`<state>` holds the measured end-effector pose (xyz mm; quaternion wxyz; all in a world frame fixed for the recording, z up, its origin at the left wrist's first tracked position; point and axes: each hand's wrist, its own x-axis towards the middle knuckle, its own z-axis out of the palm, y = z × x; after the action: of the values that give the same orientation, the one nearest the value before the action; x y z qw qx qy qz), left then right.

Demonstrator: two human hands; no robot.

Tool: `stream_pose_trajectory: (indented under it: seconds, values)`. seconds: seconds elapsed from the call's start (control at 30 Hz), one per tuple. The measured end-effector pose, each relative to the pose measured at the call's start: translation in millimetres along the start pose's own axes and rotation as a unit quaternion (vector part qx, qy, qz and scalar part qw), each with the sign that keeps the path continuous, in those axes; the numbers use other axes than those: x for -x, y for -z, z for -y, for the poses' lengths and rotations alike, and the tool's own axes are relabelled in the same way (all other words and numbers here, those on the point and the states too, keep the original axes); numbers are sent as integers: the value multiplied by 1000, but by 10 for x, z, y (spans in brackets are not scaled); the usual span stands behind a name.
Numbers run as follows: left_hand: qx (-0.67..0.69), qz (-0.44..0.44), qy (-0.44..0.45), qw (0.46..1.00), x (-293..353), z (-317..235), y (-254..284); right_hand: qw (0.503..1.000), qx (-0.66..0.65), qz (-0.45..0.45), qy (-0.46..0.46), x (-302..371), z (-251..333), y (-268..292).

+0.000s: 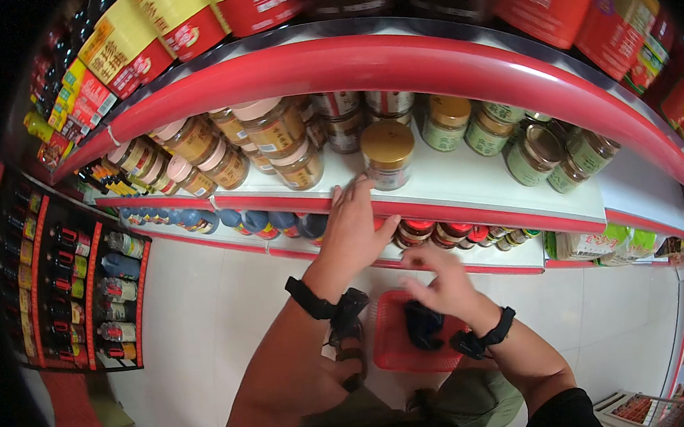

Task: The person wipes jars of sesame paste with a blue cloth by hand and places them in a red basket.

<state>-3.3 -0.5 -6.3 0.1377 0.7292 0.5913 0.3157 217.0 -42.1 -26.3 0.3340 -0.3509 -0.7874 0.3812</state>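
Red rim [363, 63] arches closest; beneath, a gold-lidded jar [389, 155] stands on the shelf [458, 177]. The left hand [352, 227] lies beside it, fingers together; the right hand [444, 282] curls loosely. Pressing low should prevent tipping.

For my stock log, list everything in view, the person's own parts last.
Shelves: at least three, red-edged, ahead
Large containers: several, yellow, red, black, top shelf
Gold-lidded jar: one, gold, middle shelf centre
Pink-lidded jars: many, brown, middle shelf left
Green-labelled jars: several, pale green, middle shelf right
Bottles: several, blue, lower shelf left
Red-lidded jars: several, red, lower shelf centre
Bags: several, white and green, lower right
Bottle rack: one, black and red, far left
Basket: one, red, lower centre
Bundle: one, navy, inside basket
Wristbands: two, black, one per wrist
Trousers: one pair, olive, bottom
Left hand: one, bare, at middle shelf edge
Right hand: one, bare, before lower shelf
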Motion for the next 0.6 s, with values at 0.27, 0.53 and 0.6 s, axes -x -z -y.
stream_pose_trajectory:
  seconds: [0.27,0.53,0.6]
  values:
    - [-68,39,-24,997,-105,-95,45,887,141,434,-66,477,-1299,-312]
    - [-130,45,-41,990,-132,-76,116,802,200,558,-71,640,-1857,-423]
    - [-133,37,-50,989,-106,-82,100,765,205,599,-116,812,-1983,-491]
